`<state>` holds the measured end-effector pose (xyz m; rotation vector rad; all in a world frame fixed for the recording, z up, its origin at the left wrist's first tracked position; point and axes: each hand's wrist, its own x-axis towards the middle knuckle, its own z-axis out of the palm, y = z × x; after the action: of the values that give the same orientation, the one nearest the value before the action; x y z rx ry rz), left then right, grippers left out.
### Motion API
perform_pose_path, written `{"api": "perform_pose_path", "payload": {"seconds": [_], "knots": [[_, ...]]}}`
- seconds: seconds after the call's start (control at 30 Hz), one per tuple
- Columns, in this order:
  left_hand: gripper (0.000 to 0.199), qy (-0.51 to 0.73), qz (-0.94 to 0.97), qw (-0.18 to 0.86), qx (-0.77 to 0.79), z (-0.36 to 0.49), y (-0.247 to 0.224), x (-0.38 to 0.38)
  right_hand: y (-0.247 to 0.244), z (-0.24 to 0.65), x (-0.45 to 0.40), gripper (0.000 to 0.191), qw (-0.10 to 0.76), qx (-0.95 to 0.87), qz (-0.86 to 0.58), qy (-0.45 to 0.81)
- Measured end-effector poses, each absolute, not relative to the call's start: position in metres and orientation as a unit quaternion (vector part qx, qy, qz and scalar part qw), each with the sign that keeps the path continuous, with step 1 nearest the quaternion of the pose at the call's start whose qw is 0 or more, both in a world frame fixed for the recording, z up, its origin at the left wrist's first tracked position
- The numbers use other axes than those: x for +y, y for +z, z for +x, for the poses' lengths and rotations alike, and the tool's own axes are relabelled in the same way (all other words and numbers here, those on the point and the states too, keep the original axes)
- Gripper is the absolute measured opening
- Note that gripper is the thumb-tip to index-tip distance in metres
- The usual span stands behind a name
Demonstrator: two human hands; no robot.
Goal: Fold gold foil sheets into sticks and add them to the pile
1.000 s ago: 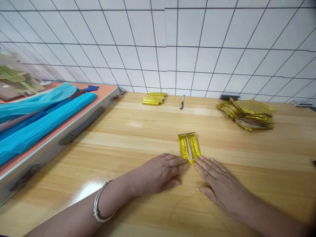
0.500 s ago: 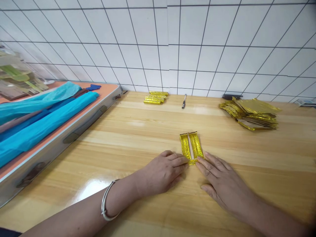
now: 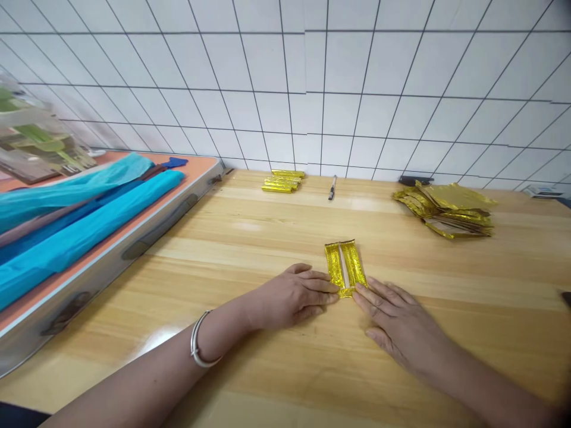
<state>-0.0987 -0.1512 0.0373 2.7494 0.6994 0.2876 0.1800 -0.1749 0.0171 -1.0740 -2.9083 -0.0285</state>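
Note:
A sheet of shiny gold foil paper (image 3: 355, 266) lies on the wooden table, its two long sides folded inward with a narrow pale gap between them. Its near edge is turned up in a small fold. My left hand (image 3: 301, 299) lies at the near left corner, fingers stretched out and their tips touching the fold. At the near right corner my right hand (image 3: 397, 318) rests with fingers extended, the fingertips pressing on the paper. Both hands are open, and neither grips anything.
Several folded gold strips (image 3: 282, 181) lie near the tiled wall, with a pen (image 3: 332, 188) beside them. A stack of gold foil sheets (image 3: 450, 209) sits at the back right, before a dark object (image 3: 416, 180). Blue rolled material (image 3: 102, 217) covers an orange-topped case (image 3: 203, 168) on the left.
My left hand has flattened, its fingers now stretched more toward the paper's near fold. My right hand stays nearly in place. The camera view has tilted up slightly.

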Motion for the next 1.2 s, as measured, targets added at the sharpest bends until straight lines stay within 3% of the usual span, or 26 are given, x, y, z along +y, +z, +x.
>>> {"api": "perform_pose_path", "payload": {"seconds": [0.33,0.63,0.77,0.83,0.93,1.1,1.2], "knots": [[0.038,0.112,0.948,0.140,0.263,-0.094,0.036,-0.158,0.026,0.195,-0.157,0.048,0.004,-0.943,-0.331,0.043],[0.054,0.110,0.948,0.158,0.252,-0.065,0.031,-0.185,0.025,0.196,-0.139,0.052,0.033,-0.923,-0.382,0.039],[0.045,0.150,0.958,0.151,0.191,-0.066,0.039,-0.186,0.025,0.182,-0.127,0.051,0.039,-0.908,-0.413,0.052],[0.039,0.214,0.939,0.130,0.234,-0.077,0.043,-0.178,0.022,0.174,-0.124,0.053,0.041,-0.901,-0.429,0.042],[0.045,0.299,0.860,0.086,0.404,-0.101,0.042,-0.157,0.017,0.167,-0.121,0.057,0.051,-0.899,-0.434,0.028],[0.065,0.185,0.882,0.076,0.427,-0.120,0.020,-0.129,0.017,0.170,-0.109,0.059,0.042,-0.916,-0.397,0.046],[0.067,0.138,0.898,0.071,0.412,-0.116,0.012,-0.126,0.019,0.171,-0.101,0.057,0.043,-0.922,-0.379,0.065]]}}
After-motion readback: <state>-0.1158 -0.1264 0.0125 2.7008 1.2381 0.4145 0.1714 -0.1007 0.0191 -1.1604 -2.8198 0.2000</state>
